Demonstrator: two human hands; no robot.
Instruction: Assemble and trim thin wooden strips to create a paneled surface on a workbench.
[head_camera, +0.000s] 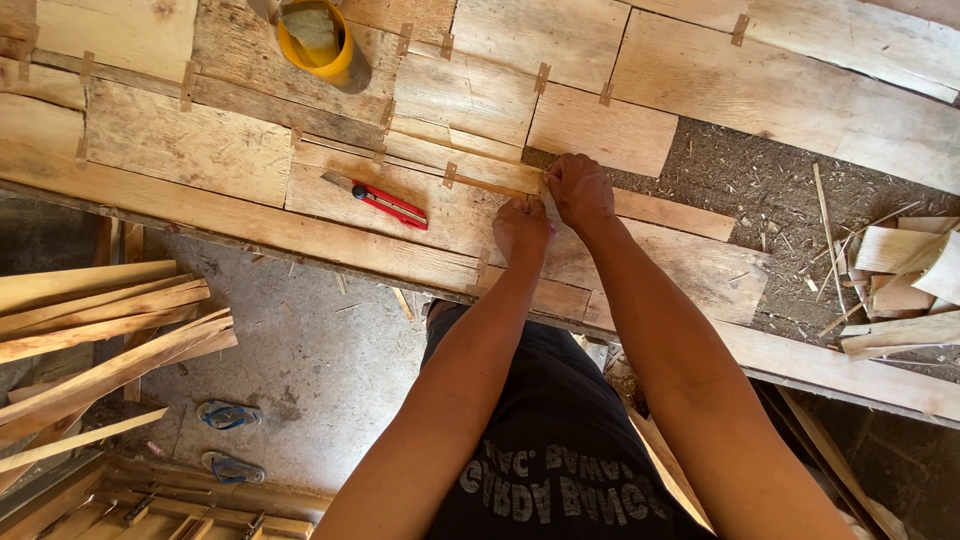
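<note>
Both my hands rest on a sheet of thin wood veneer pieces (200, 150) joined with small brown tape strips. My left hand (520, 230) presses its fingertips down on a seam between two pieces. My right hand (578, 188) sits just beside it, fingers curled, pinching at a narrow brown tape strip (490, 184) that runs left along the seam. A red utility knife (385, 202) with its blade out lies on the veneer to the left of my hands, untouched.
A yellow tape roll (315, 42) sits at the top of the sheet. Loose veneer scraps (905, 265) lie on sawdust at the right. Stacked wood strips (100, 340) lean at the left, and blue sandals (228, 415) lie on the concrete floor below.
</note>
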